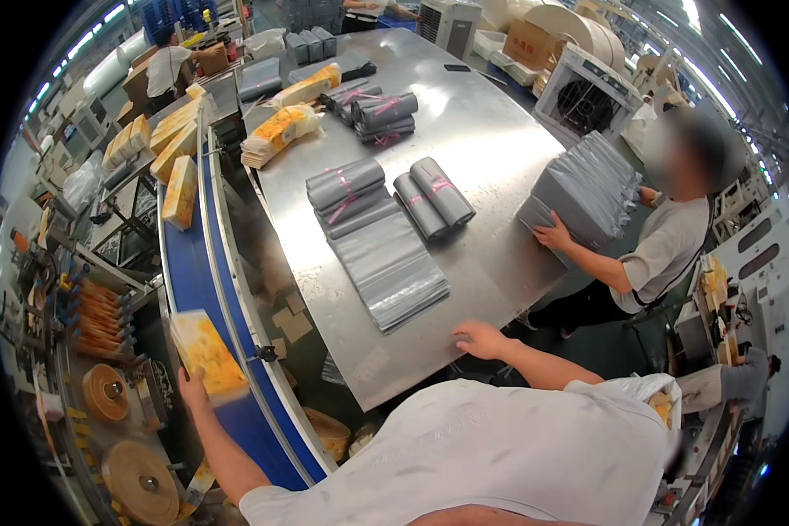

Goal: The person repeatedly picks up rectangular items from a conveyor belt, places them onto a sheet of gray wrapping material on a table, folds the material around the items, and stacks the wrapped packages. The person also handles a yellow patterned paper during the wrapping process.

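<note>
My left hand (194, 387) grips the near side of a yellow-and-white printed stack (207, 354), which looks like a bundle of flat packages, above the blue conveyor belt (276, 437). My right hand (479, 340) rests at the near edge of the metal table (491, 263), its fingers partly spread and nothing in it. Closest to that hand lies a flat stack of grey plastic bags (386, 272). Beyond it are a grey roll tied with pink ribbon (346, 186) and two tied grey rolls (435, 198).
At the right, a co-worker (675, 228) holds a large grey bag stack (583, 193) at the table's edge. More yellow bundles (276, 133) lie at the table's far left; others (180, 193) stand along the conveyor. Machinery with orange reels (110, 390) is at the left.
</note>
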The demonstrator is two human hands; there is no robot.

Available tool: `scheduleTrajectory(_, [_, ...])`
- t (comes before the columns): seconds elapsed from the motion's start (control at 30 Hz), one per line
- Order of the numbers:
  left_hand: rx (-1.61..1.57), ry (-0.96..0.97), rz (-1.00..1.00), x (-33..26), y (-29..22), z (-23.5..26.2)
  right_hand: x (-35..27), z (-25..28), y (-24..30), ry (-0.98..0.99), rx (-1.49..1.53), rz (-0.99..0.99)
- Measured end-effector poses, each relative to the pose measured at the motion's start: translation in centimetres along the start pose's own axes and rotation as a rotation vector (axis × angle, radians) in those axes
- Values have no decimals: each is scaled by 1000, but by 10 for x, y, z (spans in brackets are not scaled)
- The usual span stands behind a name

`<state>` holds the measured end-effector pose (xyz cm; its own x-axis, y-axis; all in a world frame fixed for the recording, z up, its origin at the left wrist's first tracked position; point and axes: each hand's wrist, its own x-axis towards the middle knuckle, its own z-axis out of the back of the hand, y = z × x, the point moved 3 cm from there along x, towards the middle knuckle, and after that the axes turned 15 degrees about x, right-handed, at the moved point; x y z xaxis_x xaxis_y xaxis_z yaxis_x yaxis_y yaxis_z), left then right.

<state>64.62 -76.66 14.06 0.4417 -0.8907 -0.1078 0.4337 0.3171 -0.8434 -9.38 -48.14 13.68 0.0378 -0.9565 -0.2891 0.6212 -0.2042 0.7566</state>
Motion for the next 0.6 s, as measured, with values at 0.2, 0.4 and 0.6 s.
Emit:
scheduleTrajectory(0.2, [-261, 392, -227, -141, -114, -122, 57, -9, 15, -98, 466, 99])
scheduleTrajectory(0.4, [-108, 879, -198, -366, -125, -326, 104, -3, 57, -263, 873, -52])
scheduleTrajectory(0.6, [157, 529, -506, -347, -145, -372, 75, 10, 12, -92, 585, 7])
